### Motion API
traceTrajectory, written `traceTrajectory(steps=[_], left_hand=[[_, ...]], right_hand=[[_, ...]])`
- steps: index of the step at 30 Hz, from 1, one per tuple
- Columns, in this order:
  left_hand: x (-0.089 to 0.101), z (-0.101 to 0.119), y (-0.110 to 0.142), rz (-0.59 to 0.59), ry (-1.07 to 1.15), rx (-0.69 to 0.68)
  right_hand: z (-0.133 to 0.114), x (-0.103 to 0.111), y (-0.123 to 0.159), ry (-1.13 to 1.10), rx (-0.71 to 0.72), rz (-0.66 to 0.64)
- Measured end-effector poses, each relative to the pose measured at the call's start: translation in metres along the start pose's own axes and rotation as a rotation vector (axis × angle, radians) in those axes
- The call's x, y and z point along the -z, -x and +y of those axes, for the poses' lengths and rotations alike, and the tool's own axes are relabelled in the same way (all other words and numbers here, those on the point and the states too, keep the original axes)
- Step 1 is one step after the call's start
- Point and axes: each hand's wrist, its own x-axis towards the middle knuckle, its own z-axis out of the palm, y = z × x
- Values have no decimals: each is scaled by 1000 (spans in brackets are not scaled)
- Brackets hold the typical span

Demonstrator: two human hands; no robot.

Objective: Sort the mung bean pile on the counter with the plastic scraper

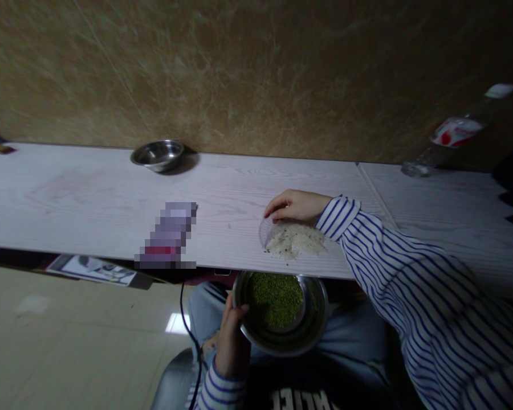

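My left hand (233,336) grips the left rim of a metal bowl (317,310), its thumb over the edge. The bowl sits over my lap below the table edge, with small green beans (276,299) gathered inside. My right hand (297,205) is on the white table, its fingers closed on the upper edge of a thin, translucent, curved plastic piece (265,232) with a dotted pattern. The piece stands tilted against the left side of a pile of white grains (301,240) that look like rice, mixed with dark specks.
A small metal bowl (158,155) stands near the wall. A pixelated purple item (169,233) lies at the table's front edge. To the right stands a clear bottle (453,134) with a white cap and a red label. A black cable (190,327) hangs by my left leg.
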Motion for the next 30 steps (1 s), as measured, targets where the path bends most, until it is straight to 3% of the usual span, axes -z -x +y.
traceTrajectory(steps=[7, 12, 15, 18, 23, 28, 30], left_hand=[[1, -2, -4, -54, -45, -9], [2, -5, -5, -55, -20, -8], [2, -6, -5, -56, -31, -9], [2, -7, -6, -60, -18, -12], [2, -7, -6, -49, -16, -4], [0, -3, -5, -75, 6, 25], [0, -1, -5, -74, 16, 41]], right_hand=[[-2, 1, 7, -6, 36, -70], [-12, 5, 16, 18, -4, -46], [-16, 3, 29, 49, -11, 80], [-17, -12, 49, 98, -20, 314], [-13, -57, 91, 2, -94, 673], [-9, -105, 123, -40, -120, 907], [-9, -122, 132, -13, -144, 922]])
